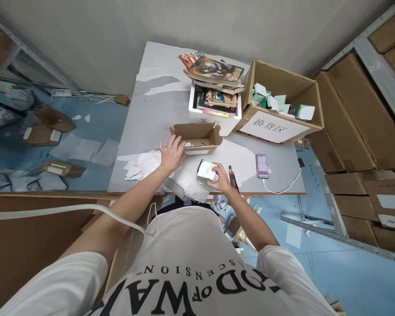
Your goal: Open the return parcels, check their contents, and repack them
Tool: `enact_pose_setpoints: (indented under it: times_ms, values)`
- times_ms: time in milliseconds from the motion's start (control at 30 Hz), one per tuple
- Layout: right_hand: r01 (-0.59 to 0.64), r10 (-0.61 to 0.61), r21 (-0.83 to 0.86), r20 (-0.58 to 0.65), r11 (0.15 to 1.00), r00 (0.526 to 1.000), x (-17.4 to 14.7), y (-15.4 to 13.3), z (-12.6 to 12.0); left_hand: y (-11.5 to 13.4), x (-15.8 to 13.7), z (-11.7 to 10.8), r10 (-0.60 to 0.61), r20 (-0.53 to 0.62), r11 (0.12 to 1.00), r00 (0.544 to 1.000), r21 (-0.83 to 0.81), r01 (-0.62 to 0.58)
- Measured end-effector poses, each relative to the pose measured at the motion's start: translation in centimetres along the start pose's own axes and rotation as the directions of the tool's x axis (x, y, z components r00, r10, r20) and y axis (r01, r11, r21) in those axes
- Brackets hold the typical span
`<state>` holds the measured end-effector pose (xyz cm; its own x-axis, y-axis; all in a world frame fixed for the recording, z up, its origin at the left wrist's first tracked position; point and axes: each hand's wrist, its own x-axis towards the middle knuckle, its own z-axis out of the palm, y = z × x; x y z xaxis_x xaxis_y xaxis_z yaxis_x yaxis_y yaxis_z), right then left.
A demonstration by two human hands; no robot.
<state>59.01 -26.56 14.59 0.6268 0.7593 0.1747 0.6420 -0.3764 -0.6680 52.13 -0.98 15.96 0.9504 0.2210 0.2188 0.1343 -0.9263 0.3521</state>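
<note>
My right hand pinches the small white box; my left hand fans open, cardboard carton at its fingertips. Leaning hard could tip it!

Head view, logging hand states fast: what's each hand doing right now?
Left hand: open, fingers spread at the open cardboard box; any grip cannot be told.
Right hand: closed, holding a small white box.

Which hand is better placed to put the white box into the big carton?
Probably the right hand: it holds the white box and is nearer the big carton. The left hand is at the open box.
</note>
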Motion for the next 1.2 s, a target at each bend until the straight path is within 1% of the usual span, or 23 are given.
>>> enact_pose_setpoints:
  times_ms: [67,100,133,167,233,300,367,433,500,600,667,700,733,833,900,967,1000,1033,1100,1133,1167,1200]
  values:
    - [0.052,-0.051,0.04,-0.021,0.998,0.998,-0.3,0.9,1.6,0.5,-2.4,0.4,0.139,0.034,0.982,0.99,-0.136,-0.133]
    - [0.066,-0.065,0.051,-0.027,0.996,0.998,-0.4,1.3,2.1,0.8,-3.5,0.8,0.222,0.076,0.953,0.972,-0.225,-0.2]
    - [0.069,-0.068,0.056,-0.024,0.996,0.997,-0.6,1.5,2.5,1.2,-4.5,1.3,0.266,0.112,0.925,0.957,-0.31,-0.221]
    - [0.064,-0.064,0.056,-0.012,0.996,0.998,-0.8,1.7,2.8,1.6,-5.2,1.7,0.274,0.147,0.903,0.951,-0.378,-0.201]
    - [0.053,-0.055,0.047,0.036,0.997,0.998,-1.2,2.0,2.9,2.3,-5.6,2.7,0.237,0.212,0.878,0.948,-0.465,-0.115]
    - [0.066,-0.069,0.039,0.085,0.997,0.994,-1.6,2.1,2.6,2.9,-4.8,3.6,0.218,0.266,0.858,0.939,-0.511,-0.055]
    - [0.095,-0.098,0.03,0.11,0.995,0.989,-1.7,1.9,1.9,3.2,-3.6,4.2,0.239,0.305,0.837,0.922,-0.546,-0.037]
    - [0.119,-0.117,-0.003,0.125,0.993,0.985,-1.4,1.2,1.0,3.3,-2.5,4.6,0.251,0.318,0.821,0.914,-0.57,-0.027]
    - [0.149,-0.133,-0.078,0.181,0.986,0.975,-0.5,0.1,0.2,3.3,-2.0,4.8,0.246,0.304,0.815,0.92,-0.579,-0.026]
    - [0.236,-0.156,-0.204,0.342,0.95,0.927,1.5,-1.7,-0.6,3.4,-1.8,5.0,0.234,0.281,0.82,0.931,-0.572,-0.033]
    - [0.277,-0.164,-0.243,0.399,0.93,0.902,2.5,-2.5,-0.9,3.4,-1.7,5.0,0.233,0.283,0.822,0.93,-0.569,-0.033]
    - [0.274,-0.163,-0.25,0.39,0.928,0.906,2.8,-2.8,-1.1,3.3,-1.7,5.1,0.234,0.283,0.82,0.93,-0.571,-0.032]
    - [0.253,-0.153,-0.255,0.355,0.933,0.922,2.8,-2.8,-1.3,3.2,-1.8,5.1,0.232,0.282,0.818,0.931,-0.574,-0.03]
    - [0.133,-0.085,-0.293,0.173,0.947,0.981,1.8,-2.5,-2.2,2.8,-2.1,5.0,0.199,0.277,0.818,0.94,-0.575,-0.004]
    - [0.064,-0.037,-0.384,0.076,0.921,0.996,0.5,-2.0,-2.9,2.6,-2.5,5.0,0.164,0.274,0.823,0.948,-0.568,0.022]
    - [0.036,-0.013,-0.502,0.049,0.864,0.999,-0.6,-1.7,-3.4,2.5,-2.9,5.0,0.136,0.268,0.824,0.954,-0.565,0.041]
    - [0.053,-0.015,-0.542,0.075,0.839,0.997,-1.0,-1.7,-3.5,2.6,-3.1,5.0,0.125,0.265,0.825,0.956,-0.564,0.048]
    - [0.095,-0.028,-0.559,0.128,0.823,0.991,-1.2,-1.9,-3.5,2.7,-3.3,5.0,0.118,0.263,0.825,0.958,-0.562,0.053]
    - [0.216,-0.074,-0.526,0.277,0.823,0.958,-1.1,-2.5,-3.1,3.0,-3.5,5.2,0.108,0.258,0.829,0.96,-0.556,0.056]
    - [0.249,-0.082,-0.501,0.331,0.829,0.94,-0.9,-3.0,-2.8,3.2,-3.5,5.3,0.102,0.255,0.833,0.961,-0.55,0.058]
    - [0.246,-0.066,-0.494,0.354,0.834,0.933,-0.6,-3.6,-2.5,3.4,-3.6,5.4,0.095,0.251,0.837,0.963,-0.544,0.059]
    - [0.209,-0.025,-0.508,0.345,0.835,0.938,-0.3,-4.1,-2.1,3.6,-3.6,5.5,0.087,0.245,0.84,0.966,-0.539,0.061]
